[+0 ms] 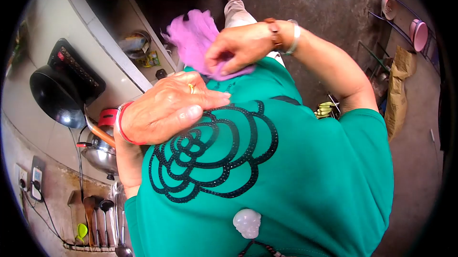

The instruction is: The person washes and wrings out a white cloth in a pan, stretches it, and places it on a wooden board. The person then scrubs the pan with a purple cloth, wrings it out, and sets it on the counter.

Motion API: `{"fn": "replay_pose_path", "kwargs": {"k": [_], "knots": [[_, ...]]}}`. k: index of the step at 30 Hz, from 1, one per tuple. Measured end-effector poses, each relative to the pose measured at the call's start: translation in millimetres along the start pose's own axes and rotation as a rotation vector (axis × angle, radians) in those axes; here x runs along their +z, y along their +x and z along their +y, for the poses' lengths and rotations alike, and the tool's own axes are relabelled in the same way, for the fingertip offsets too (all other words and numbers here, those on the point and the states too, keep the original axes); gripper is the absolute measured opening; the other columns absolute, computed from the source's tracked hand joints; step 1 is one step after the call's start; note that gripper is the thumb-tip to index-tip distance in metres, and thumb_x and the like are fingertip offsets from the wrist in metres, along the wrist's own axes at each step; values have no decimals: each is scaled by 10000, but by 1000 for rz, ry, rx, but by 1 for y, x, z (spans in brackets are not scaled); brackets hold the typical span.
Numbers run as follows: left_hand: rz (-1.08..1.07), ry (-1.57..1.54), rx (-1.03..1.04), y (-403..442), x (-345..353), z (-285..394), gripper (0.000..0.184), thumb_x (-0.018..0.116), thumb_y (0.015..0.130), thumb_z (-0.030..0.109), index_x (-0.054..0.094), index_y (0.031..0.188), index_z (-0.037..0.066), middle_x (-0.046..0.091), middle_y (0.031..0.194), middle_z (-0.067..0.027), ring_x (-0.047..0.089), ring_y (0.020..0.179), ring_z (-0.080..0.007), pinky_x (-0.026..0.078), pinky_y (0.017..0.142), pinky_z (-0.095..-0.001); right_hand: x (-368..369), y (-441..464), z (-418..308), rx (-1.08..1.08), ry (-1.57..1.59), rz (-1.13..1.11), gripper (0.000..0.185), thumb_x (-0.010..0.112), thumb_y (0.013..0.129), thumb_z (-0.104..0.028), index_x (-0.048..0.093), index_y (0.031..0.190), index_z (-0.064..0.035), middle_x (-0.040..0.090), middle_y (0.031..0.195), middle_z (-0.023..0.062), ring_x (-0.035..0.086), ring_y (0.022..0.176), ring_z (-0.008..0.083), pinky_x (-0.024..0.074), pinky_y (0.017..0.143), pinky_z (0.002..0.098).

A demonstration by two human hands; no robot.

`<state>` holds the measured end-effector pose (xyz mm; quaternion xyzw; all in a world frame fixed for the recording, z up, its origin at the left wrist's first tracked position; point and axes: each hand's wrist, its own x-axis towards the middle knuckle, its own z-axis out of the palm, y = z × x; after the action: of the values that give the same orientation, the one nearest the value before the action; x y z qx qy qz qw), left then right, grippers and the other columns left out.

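My left hand (169,109) lies back-up against the front of the green shirt (305,171), by its black flower pattern. Its fingers are stretched out to the right; some of their tips are hidden. My right hand (243,49) is just beyond it, slightly blurred, with fingers curled and closed on a crumpled purple cloth (194,35). The cloth is thin and hangs in front of my lap, spreading up and left from the right hand. A band and a gold ring show on the left hand, a brown watch strap and a bangle on the right wrist.
On the counter at left are a black wok (57,97), a dark induction cooker (78,73) and a steel pot (101,149). Utensils (98,219) hang below them. At right stand a rack with a pink basin (418,35) and a brown paper sack (400,90).
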<state>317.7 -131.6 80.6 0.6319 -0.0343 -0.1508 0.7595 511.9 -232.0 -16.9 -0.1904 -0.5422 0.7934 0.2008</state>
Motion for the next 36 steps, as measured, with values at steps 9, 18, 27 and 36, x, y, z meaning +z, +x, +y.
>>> {"fn": "replay_pose_path", "kwargs": {"k": [9, 18, 27, 36], "knots": [[76, -33, 37, -10, 5, -2, 447, 324, 926, 245, 558, 1129, -78, 611, 1094, -157, 513, 821, -296, 396, 790, -388, -5, -117, -7, 405, 460, 397, 144, 579, 767, -50, 560, 906, -19, 541, 751, -24, 474, 689, 33, 412, 611, 192], [52, -7, 69, -3, 14, -5, 464, 324, 925, 263, 551, 1141, -78, 606, 1094, -165, 511, 829, -299, 390, 785, -398, 26, -4, -6, -1, -104, 226, 140, 608, 793, -81, 566, 897, 3, 579, 730, 75, 541, 667, 164, 457, 632, 315], [90, -37, -8, -10, 32, 8, 491, 334, 909, 275, 523, 1175, -92, 605, 897, -143, 480, 794, -280, 364, 767, -385, 18, -65, 12, 152, -126, 154, 93, 601, 766, -68, 586, 839, -12, 581, 691, 59, 531, 619, 138, 443, 589, 297], [104, 46, -125, -16, 51, 31, 602, 328, 899, 400, 482, 1252, -63, 573, 893, -152, 465, 776, -283, 363, 724, -372, 27, -98, -13, 340, 328, 504, 114, 620, 813, -70, 546, 892, -34, 503, 778, -45, 453, 713, 38, 395, 624, 195]]}}
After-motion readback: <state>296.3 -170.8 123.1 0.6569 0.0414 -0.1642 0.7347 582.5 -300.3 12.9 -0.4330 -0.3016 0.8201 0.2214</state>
